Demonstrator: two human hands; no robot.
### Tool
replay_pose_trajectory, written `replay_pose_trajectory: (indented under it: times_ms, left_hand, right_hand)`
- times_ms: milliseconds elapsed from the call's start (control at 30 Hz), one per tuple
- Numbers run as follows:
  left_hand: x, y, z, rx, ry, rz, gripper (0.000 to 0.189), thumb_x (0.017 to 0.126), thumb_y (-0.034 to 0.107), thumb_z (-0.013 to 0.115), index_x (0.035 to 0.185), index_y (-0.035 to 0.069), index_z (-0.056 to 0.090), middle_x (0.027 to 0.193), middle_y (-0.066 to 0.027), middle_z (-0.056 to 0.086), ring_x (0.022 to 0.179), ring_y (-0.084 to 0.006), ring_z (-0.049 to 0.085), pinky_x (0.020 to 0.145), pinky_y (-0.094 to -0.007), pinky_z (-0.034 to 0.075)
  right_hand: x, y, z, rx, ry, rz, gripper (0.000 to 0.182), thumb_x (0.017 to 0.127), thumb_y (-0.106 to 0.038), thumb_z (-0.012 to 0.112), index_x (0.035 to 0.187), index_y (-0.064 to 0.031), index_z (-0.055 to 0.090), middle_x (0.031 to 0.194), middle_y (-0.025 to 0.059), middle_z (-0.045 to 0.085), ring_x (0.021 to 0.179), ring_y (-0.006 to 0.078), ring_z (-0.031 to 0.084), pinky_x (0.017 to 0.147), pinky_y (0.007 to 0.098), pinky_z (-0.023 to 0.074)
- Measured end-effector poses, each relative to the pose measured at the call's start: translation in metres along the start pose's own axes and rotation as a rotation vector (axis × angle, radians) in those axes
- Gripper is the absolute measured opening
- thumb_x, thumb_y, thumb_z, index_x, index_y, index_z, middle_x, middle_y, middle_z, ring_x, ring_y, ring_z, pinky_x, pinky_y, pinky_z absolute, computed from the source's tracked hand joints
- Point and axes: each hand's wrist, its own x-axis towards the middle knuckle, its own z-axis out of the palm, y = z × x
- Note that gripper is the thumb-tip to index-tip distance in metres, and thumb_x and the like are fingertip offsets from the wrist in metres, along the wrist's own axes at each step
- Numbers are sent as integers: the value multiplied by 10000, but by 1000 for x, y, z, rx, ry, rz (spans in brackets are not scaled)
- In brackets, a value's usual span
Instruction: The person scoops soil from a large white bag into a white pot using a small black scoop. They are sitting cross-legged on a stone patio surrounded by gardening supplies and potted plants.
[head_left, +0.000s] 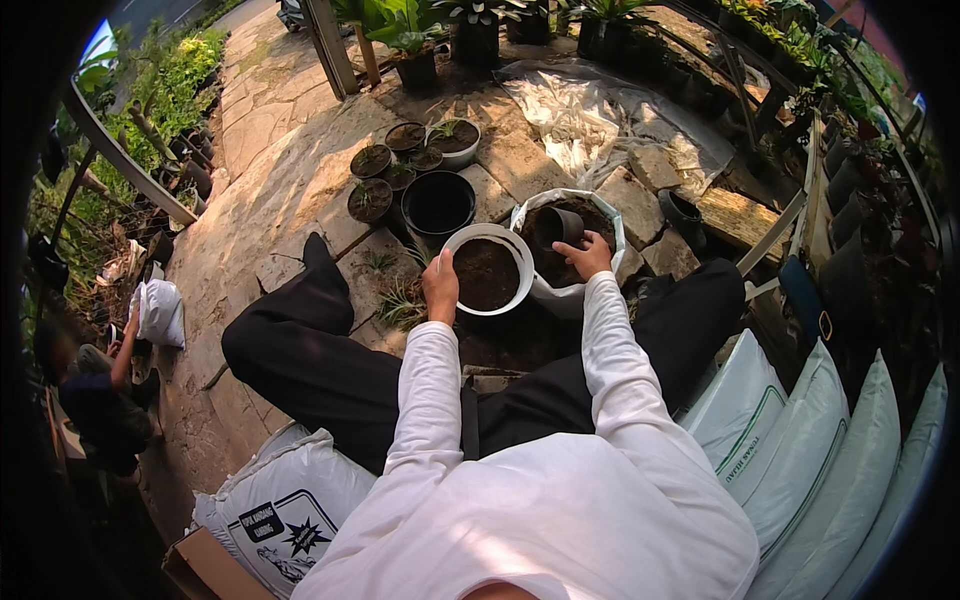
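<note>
My left hand (441, 288) grips the rim of a white plastic pot (527, 279), thumb over the edge. Dark soil (486, 274) lies inside that pot. My right hand (588, 256) holds a small black plastic pot (559, 227), tilted over an open white sack (616, 225) of dark soil. Whether the small pot has soil in it cannot be made out. The sack stands just right of the white pot. Loose grassy seedlings (403, 304) lie on the paving by my left hand.
An unplanted black pot (439, 204) stands beyond the white one, beside several small pots of seedlings (370, 201). Crumpled clear plastic sheeting (562, 120) covers stones farther off. Filled sacks (795, 427) flank me on the right, another sack (285, 510) on the left. A person (94, 397) crouches at far left.
</note>
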Motion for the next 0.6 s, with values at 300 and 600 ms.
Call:
replay_pose_trajectory:
  times_ms: [300, 600]
  left_hand:
    - [-4, 10, 5, -9, 3, 53, 474, 1009, 405, 497, 1172, -4, 674, 1089, -181, 696, 1030, -307, 650, 899, -405, 464]
    - [-2, 3, 2, -30, 25, 63, 458, 1008, 383, 501, 1154, -15, 675, 1064, -184, 701, 1009, -312, 655, 885, -403, 466]
  right_hand:
    - [10, 5, 10, 108, 13, -383, 907, 676, -200, 858, 1400, 11, 355, 1352, 271, 516, 1079, 273, 615, 826, 340, 546]
    - [-44, -58, 14, 34, -184, -550, 751, 673, -94, 771, 1334, -106, 415, 1281, 236, 618, 1114, 332, 639, 1001, 380, 470]
